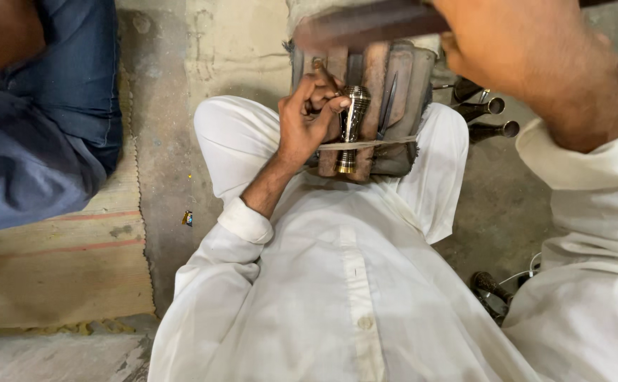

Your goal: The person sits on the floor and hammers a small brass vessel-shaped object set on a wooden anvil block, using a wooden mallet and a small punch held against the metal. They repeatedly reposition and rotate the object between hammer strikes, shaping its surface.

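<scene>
Brass-coloured metal, turned into a ribbed fitting, stands upright against a worn wooden block held between the seated person's knees, at about 12 o'clock from the white shirt front. A thin strap crosses the block and the lower stem of the fitting.

Progress: the upper ribbed section and flared base of the fitting already show a bright finish, so the shaping appears largely done. By this judgement surface work is in hand, and how much remains cannot be told.

Left hand: closed around the fitting from its 9 o'clock side, fingers curled, thumb pressed on the ribbed head, steadying it against the block.

Right hand: raised at 1 o'clock, near the camera, closed on a long dark tool that is blurred; its kind cannot be told.

Several dark tubular metal pieces lie on the concrete floor at 3 o'clock of the block. Another person's blue-trousered leg sits at 9 o'clock, well apart.
</scene>
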Available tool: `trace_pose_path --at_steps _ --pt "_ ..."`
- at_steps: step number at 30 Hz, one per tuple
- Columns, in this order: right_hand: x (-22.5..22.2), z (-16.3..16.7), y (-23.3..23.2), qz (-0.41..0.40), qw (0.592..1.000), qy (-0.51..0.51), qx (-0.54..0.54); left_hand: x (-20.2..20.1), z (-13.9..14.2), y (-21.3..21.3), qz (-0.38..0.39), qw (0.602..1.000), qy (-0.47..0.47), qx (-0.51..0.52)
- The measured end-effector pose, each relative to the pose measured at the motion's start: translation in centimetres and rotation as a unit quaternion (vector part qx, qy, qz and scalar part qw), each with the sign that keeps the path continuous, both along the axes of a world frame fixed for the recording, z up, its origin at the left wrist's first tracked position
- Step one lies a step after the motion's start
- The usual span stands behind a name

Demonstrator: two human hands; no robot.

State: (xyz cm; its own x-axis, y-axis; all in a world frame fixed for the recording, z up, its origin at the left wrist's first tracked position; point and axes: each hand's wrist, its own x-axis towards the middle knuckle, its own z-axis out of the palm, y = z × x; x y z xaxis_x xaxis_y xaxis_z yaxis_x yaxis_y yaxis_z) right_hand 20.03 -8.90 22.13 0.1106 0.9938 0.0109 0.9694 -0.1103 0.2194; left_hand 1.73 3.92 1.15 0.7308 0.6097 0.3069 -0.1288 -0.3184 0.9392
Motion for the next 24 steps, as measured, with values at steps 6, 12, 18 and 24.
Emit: trace_pose_path --at_steps 6,12,18,24 --pt "-0.2 -3.4 -1.1 -0.007 0.984 0.154 0.090 -0.8 -0.5 1.0 -0.039 0.969 -0.104 -0.219" --pt "-3.6 -11.8 1.0 -0.110 0.912 0.371 0.137 -3.5 -1.0 2.1 -0.028 0.962 -0.002 -0.271" --pt "-4.2 -13.9 1.5 -0.146 0.862 0.472 0.115 -5.6 -1.3 2.3 -0.050 0.955 0.047 -0.290" --pt "-4.2 -14.0 1.1 -0.217 0.732 0.641 0.080 -4.2 -1.2 3.1 -0.096 0.965 0.072 -0.232"
